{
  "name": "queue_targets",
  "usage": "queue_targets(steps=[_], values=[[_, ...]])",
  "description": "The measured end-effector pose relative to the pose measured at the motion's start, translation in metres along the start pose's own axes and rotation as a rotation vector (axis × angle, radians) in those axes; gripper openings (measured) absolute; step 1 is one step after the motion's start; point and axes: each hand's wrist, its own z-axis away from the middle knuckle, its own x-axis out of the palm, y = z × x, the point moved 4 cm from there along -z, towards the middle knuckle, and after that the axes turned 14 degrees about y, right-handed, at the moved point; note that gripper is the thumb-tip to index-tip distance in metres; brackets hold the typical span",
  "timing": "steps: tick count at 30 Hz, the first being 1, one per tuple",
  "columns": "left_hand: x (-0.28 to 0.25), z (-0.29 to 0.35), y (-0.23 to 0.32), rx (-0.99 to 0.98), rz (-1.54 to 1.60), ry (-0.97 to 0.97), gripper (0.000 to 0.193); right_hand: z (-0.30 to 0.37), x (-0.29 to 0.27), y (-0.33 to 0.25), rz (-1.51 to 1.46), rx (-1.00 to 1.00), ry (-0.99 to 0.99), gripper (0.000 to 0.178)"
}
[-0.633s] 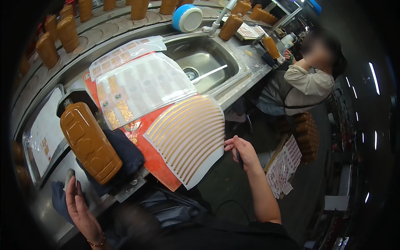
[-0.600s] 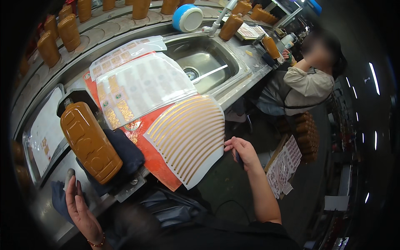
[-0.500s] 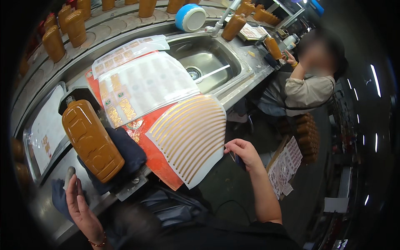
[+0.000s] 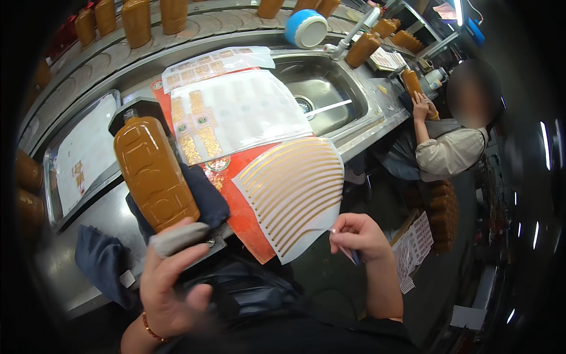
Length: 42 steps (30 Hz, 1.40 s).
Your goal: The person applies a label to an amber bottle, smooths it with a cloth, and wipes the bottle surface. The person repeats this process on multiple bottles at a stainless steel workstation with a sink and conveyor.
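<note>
My right hand (image 4: 362, 236) is closed in a pinch, thumb against forefinger, on a slim dark thing (image 4: 355, 257) that shows below my fingers; its exact kind I cannot tell. A thin line runs from my fingertips to the lower right edge of the white sheet of curved gold strips (image 4: 295, 186), and I cannot tell whether it is a strip or a tip of what I hold. My left hand (image 4: 171, 292) is released, fingers loosely apart and thumb blurred, with nothing in the palm. A grey finger cover (image 4: 180, 239) on it sits right by the base of the brown bottle (image 4: 153, 171); whether they touch I cannot tell. The bottle lies tilted on a dark cloth (image 4: 206, 192), neck away from me, its raised panels bearing no label that I can see.

Beside it, the red sheet (image 4: 239, 221) has a round emblem, too small to read. On it lie white label sheets (image 4: 247, 115) with gold pieces and round green badges, and behind them another sheet (image 4: 217, 66) with rows of small labels; their print is illegible to me. Farther right, past the sink (image 4: 362, 97), a co-worker's hands are on another brown bottle (image 4: 411, 84)
</note>
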Motion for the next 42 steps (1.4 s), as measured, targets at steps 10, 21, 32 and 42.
queue_targets(steps=[10, 21, 32, 42], values=[[0.076, -0.003, -0.002, -0.284, 0.617, -0.473, 0.059, 0.022, 0.097, -0.064, 0.020, -0.319, -0.658, 0.012], [-0.024, 0.017, -0.037, -0.560, 0.267, -0.020, 0.013, -0.060, 0.054, -0.030, 0.116, -0.126, -0.017, 0.015], [-0.014, -0.002, -0.017, -0.092, -0.021, 0.008, 0.018, -0.027, 0.202, -0.073, 0.514, -0.604, -0.475, 0.036], [-0.032, 0.011, -0.037, -0.304, 0.088, 0.118, 0.016, -0.053, 0.211, -0.055, 0.531, -0.317, -0.623, 0.024]])
